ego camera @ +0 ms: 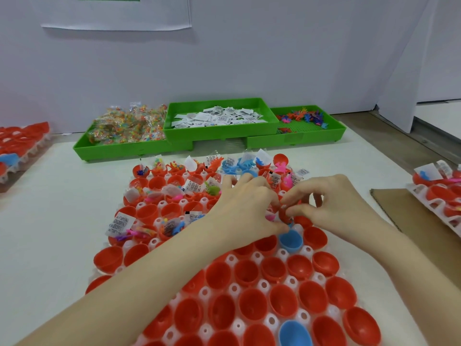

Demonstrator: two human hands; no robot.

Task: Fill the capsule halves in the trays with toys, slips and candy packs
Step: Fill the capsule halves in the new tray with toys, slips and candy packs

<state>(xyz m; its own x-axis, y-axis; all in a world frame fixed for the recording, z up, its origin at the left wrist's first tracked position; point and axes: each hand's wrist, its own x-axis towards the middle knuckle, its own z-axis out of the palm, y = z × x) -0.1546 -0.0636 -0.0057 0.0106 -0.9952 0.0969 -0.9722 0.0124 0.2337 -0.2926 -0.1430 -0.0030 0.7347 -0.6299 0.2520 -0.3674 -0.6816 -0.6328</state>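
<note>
In the middle of the big white tray (303,317), the fingers (295,211) of both hands meet over one red capsule half (283,213). The left hand (247,208) has its fingers curled down at the half's near edge, and the right hand (331,203) pinches at its far edge. What sits between the fingertips is too small to tell. Just below them is a blue capsule half (290,242) with nothing in it. Another blue half (295,333) sits near the bottom.

The red halves close to the person are bare cups. The halves in the far rows (199,183) already hold little toys, paper slips and candy packs.

Past the tray, three green bins stand side by side on the table (62,196). The left bin (107,148) holds bags of candy (129,126). The middle bin (219,136) holds white slips (217,118). The right bin (321,136) holds small bright toys (304,117).

A tray of red halves (22,143) sits at the far left. Another one (441,193) sits at the far right, resting on a piece of brown cardboard (404,211).
</note>
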